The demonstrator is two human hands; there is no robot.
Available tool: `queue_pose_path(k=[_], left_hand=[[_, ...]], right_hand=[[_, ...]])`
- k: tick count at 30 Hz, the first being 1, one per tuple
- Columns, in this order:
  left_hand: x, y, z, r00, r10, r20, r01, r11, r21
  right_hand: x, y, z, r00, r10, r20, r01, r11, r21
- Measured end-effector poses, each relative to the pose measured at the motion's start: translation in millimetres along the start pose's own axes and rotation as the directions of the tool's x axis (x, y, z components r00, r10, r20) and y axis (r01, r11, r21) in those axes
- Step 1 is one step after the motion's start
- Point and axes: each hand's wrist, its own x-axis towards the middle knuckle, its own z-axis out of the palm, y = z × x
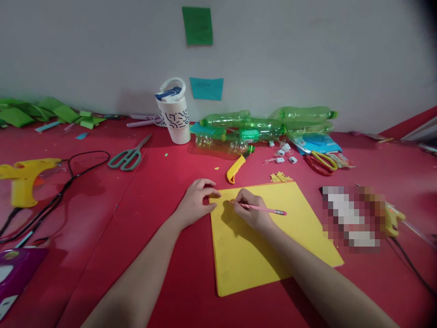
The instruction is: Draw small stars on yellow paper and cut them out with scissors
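Lying on the red table is a stack of yellow paper (293,228), with faint pencil outlines down its left side. My right hand (254,210) grips a pink pencil (269,210), its tip at the paper's upper left and its eraser end pointing right. At the paper's top left corner rests my left hand (198,202), fingers apart and fingertips touching the edge. Just beyond the sheet lie a yellow utility knife (235,169) and a small pile of yellow paper cutouts (280,176).
Green plastic bottles (262,130) lie along the wall beside a white tumbler (175,118). Grey scissors (128,157) and a yellow glue gun (25,177) with a black cord are left; red-and-yellow scissors (321,163) and another glue gun (392,221) are right.
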Motion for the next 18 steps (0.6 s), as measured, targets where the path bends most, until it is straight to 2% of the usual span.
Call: queue_pose_path(k=[12, 18], left_hand=[[-0.3, 1.7, -0.9, 1.0, -0.006, 0.001, 0.006, 1.0, -0.006], [0.1, 1.5, -1.0, 1.0, -0.011, 0.001, 0.011, 1.0, -0.009]], right_hand=[[-0.4, 2.4, 1.4, 0.998, 0.046, -0.052, -0.045, 0.999, 0.016], [-0.5, 3.6, 0.1, 1.0, 0.003, -0.029, -0.005, 0.999, -0.036]])
